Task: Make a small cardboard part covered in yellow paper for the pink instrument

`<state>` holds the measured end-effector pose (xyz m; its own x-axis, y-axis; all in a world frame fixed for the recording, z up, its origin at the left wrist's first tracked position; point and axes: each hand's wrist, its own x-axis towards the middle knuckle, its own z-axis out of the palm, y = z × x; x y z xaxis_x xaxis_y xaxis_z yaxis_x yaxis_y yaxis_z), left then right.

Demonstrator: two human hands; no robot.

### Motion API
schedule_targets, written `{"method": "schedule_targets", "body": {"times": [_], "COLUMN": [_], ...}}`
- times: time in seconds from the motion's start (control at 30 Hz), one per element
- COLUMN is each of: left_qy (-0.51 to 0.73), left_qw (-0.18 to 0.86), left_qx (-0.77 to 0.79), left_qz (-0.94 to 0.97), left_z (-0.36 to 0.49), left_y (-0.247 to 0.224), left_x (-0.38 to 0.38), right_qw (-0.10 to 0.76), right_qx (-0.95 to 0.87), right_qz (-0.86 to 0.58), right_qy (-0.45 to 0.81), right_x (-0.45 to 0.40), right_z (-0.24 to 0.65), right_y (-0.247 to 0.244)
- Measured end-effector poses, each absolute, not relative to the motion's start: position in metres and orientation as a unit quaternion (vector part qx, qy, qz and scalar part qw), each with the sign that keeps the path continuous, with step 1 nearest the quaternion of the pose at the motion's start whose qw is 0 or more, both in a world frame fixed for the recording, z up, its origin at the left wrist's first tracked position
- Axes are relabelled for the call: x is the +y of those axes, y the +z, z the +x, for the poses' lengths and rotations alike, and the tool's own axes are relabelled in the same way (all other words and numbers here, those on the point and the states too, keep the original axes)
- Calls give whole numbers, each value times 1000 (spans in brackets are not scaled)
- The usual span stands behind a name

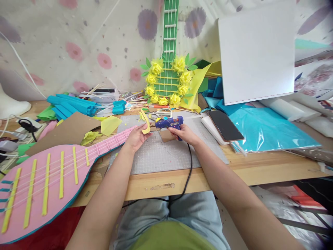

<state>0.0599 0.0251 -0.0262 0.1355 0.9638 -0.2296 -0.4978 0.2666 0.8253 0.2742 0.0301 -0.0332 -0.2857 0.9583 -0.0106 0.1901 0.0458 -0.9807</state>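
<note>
My right hand is closed round the handle of a blue hot glue gun, its nozzle pointing left. A black cord runs from the gun down over the table edge. In my left hand I pinch a curved strip of yellow paper, close to the nozzle. Whether the tip touches the strip I cannot tell. Both hands are above a grey cutting mat. Under the gun lies a small piece of brown cardboard, and scissors rest just behind it.
A pink pipa-shaped paper instrument lies at the left. At the back stands a green paper guitar with yellow paper roses. Blue crepe paper, brown cardboard, a phone, packaged blue paper and a white board surround the mat.
</note>
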Motion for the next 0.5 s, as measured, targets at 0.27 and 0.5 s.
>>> {"method": "schedule_targets", "body": {"times": [0.27,0.5], "left_qy": [526,527], "left_qw": [694,693], "left_qx": [394,402], "left_qz": [294,282], "left_z": [59,59], "left_y": [-26,-24], "left_x": [25,25], "right_qw": [363,346], "right_qx": [-623,-635], "right_qz": [-458,-446], "right_qy": [520,528], "right_x": [28,28], "right_z": [275,276], "right_y": [-31,-32]}}
